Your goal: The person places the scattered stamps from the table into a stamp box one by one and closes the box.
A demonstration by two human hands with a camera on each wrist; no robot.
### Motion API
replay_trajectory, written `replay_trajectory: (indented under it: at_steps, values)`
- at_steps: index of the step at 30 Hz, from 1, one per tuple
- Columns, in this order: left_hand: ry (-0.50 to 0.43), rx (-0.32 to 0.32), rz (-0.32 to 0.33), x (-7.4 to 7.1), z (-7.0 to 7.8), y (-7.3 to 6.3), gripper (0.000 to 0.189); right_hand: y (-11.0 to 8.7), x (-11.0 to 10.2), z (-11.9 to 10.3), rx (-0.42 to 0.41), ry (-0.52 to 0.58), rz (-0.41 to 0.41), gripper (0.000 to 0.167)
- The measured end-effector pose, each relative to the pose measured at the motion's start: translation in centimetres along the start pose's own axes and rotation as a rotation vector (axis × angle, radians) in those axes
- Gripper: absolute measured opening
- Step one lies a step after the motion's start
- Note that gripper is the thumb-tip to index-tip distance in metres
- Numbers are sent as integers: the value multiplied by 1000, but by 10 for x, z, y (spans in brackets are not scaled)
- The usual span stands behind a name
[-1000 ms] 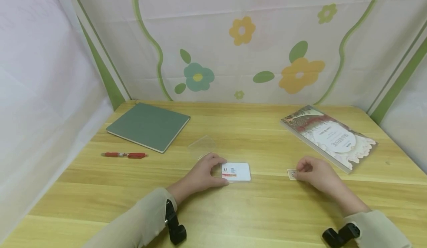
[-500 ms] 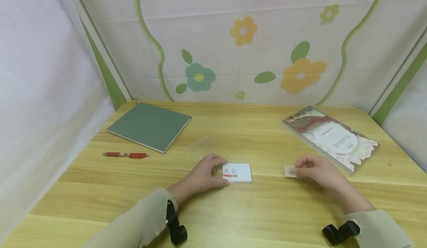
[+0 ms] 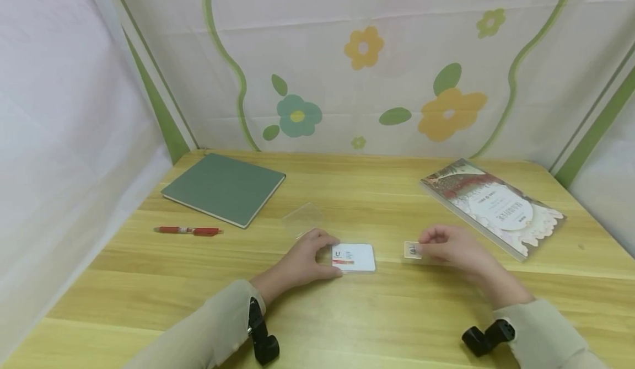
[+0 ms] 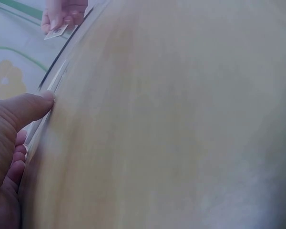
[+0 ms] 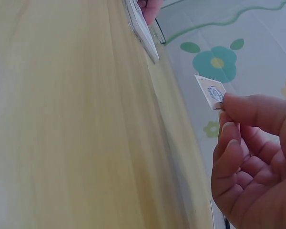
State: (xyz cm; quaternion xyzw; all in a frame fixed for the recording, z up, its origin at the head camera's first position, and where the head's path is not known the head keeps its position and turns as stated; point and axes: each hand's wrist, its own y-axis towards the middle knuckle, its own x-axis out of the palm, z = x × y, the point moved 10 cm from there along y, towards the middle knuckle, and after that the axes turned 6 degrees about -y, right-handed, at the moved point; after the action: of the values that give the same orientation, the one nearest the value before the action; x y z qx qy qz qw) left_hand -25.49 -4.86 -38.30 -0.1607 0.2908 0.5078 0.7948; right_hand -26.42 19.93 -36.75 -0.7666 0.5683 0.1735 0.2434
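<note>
Small printed square (image 3: 409,250), just right of the cased white card (image 3: 361,258), is pinched at one end by right hand (image 3: 457,251), left hand (image 3: 303,257) clamping the card's sides (best: firm there, light on the square).

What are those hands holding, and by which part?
The right hand pinches a small slip by one edge; the left hand grips a white card by its left end.

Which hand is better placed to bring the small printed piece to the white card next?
Probably the right hand: it pinches the small printed piece above the table, near the free end of the white card. The left hand holds that card's other end, so seems better suited to steadying.
</note>
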Motion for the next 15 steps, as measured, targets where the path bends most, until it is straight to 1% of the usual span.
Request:
replay_trajectory:
  at_steps: [5,10,15]
  values:
    - [3,-2,-2,1,-1,0,59,3,11,-6,17,29,-13,29]
    - [4,-2,-1,1,-1,0,60,9,24,-14,11,32,-24,30]
    - [12,5,4,1,0,0,59,15,36,-18,9,84,-39,25]
